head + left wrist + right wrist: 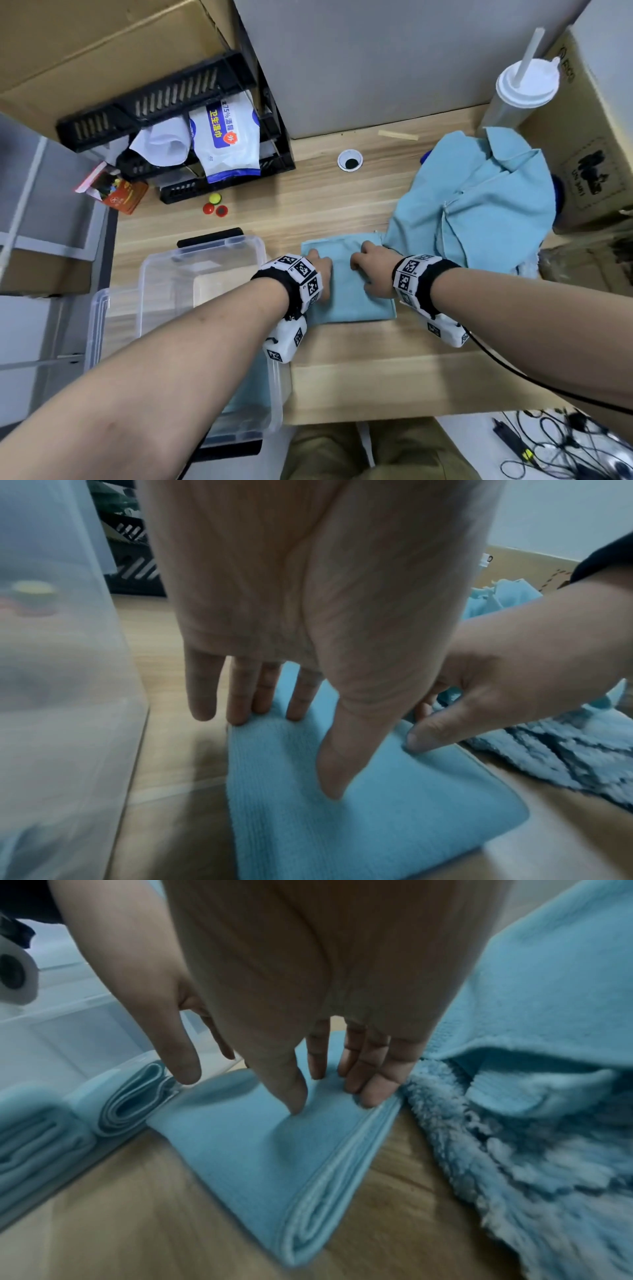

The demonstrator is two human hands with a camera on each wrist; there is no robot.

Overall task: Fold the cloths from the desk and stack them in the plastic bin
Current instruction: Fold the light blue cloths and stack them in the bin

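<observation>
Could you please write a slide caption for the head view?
Both hands, left and right, press a folded blue cloth flat beside the plastic bin.

A light wood-grain worktop (308,205) fills mid-frame. On it lie a folded light-blue cloth (349,291) at centre, a heap of rumpled light-blue cloths (479,205) at right, a clear plastic bin (154,274) at left, a black slatted plastic crate (164,99) at upper left, three small round caps (214,205) below it, and a lidded white cup with a straw (520,89) at upper right.

Folded light-blue cloth (346,291) on a wooden desk (359,359), beside a clear plastic bin (164,274).
The cloth lies flat as a neat layered rectangle. To its right, touching it, sits a rumpled pile of blue cloths (479,202). Inside the bin, more folded blue cloths (41,1139) stand on edge.
</observation>
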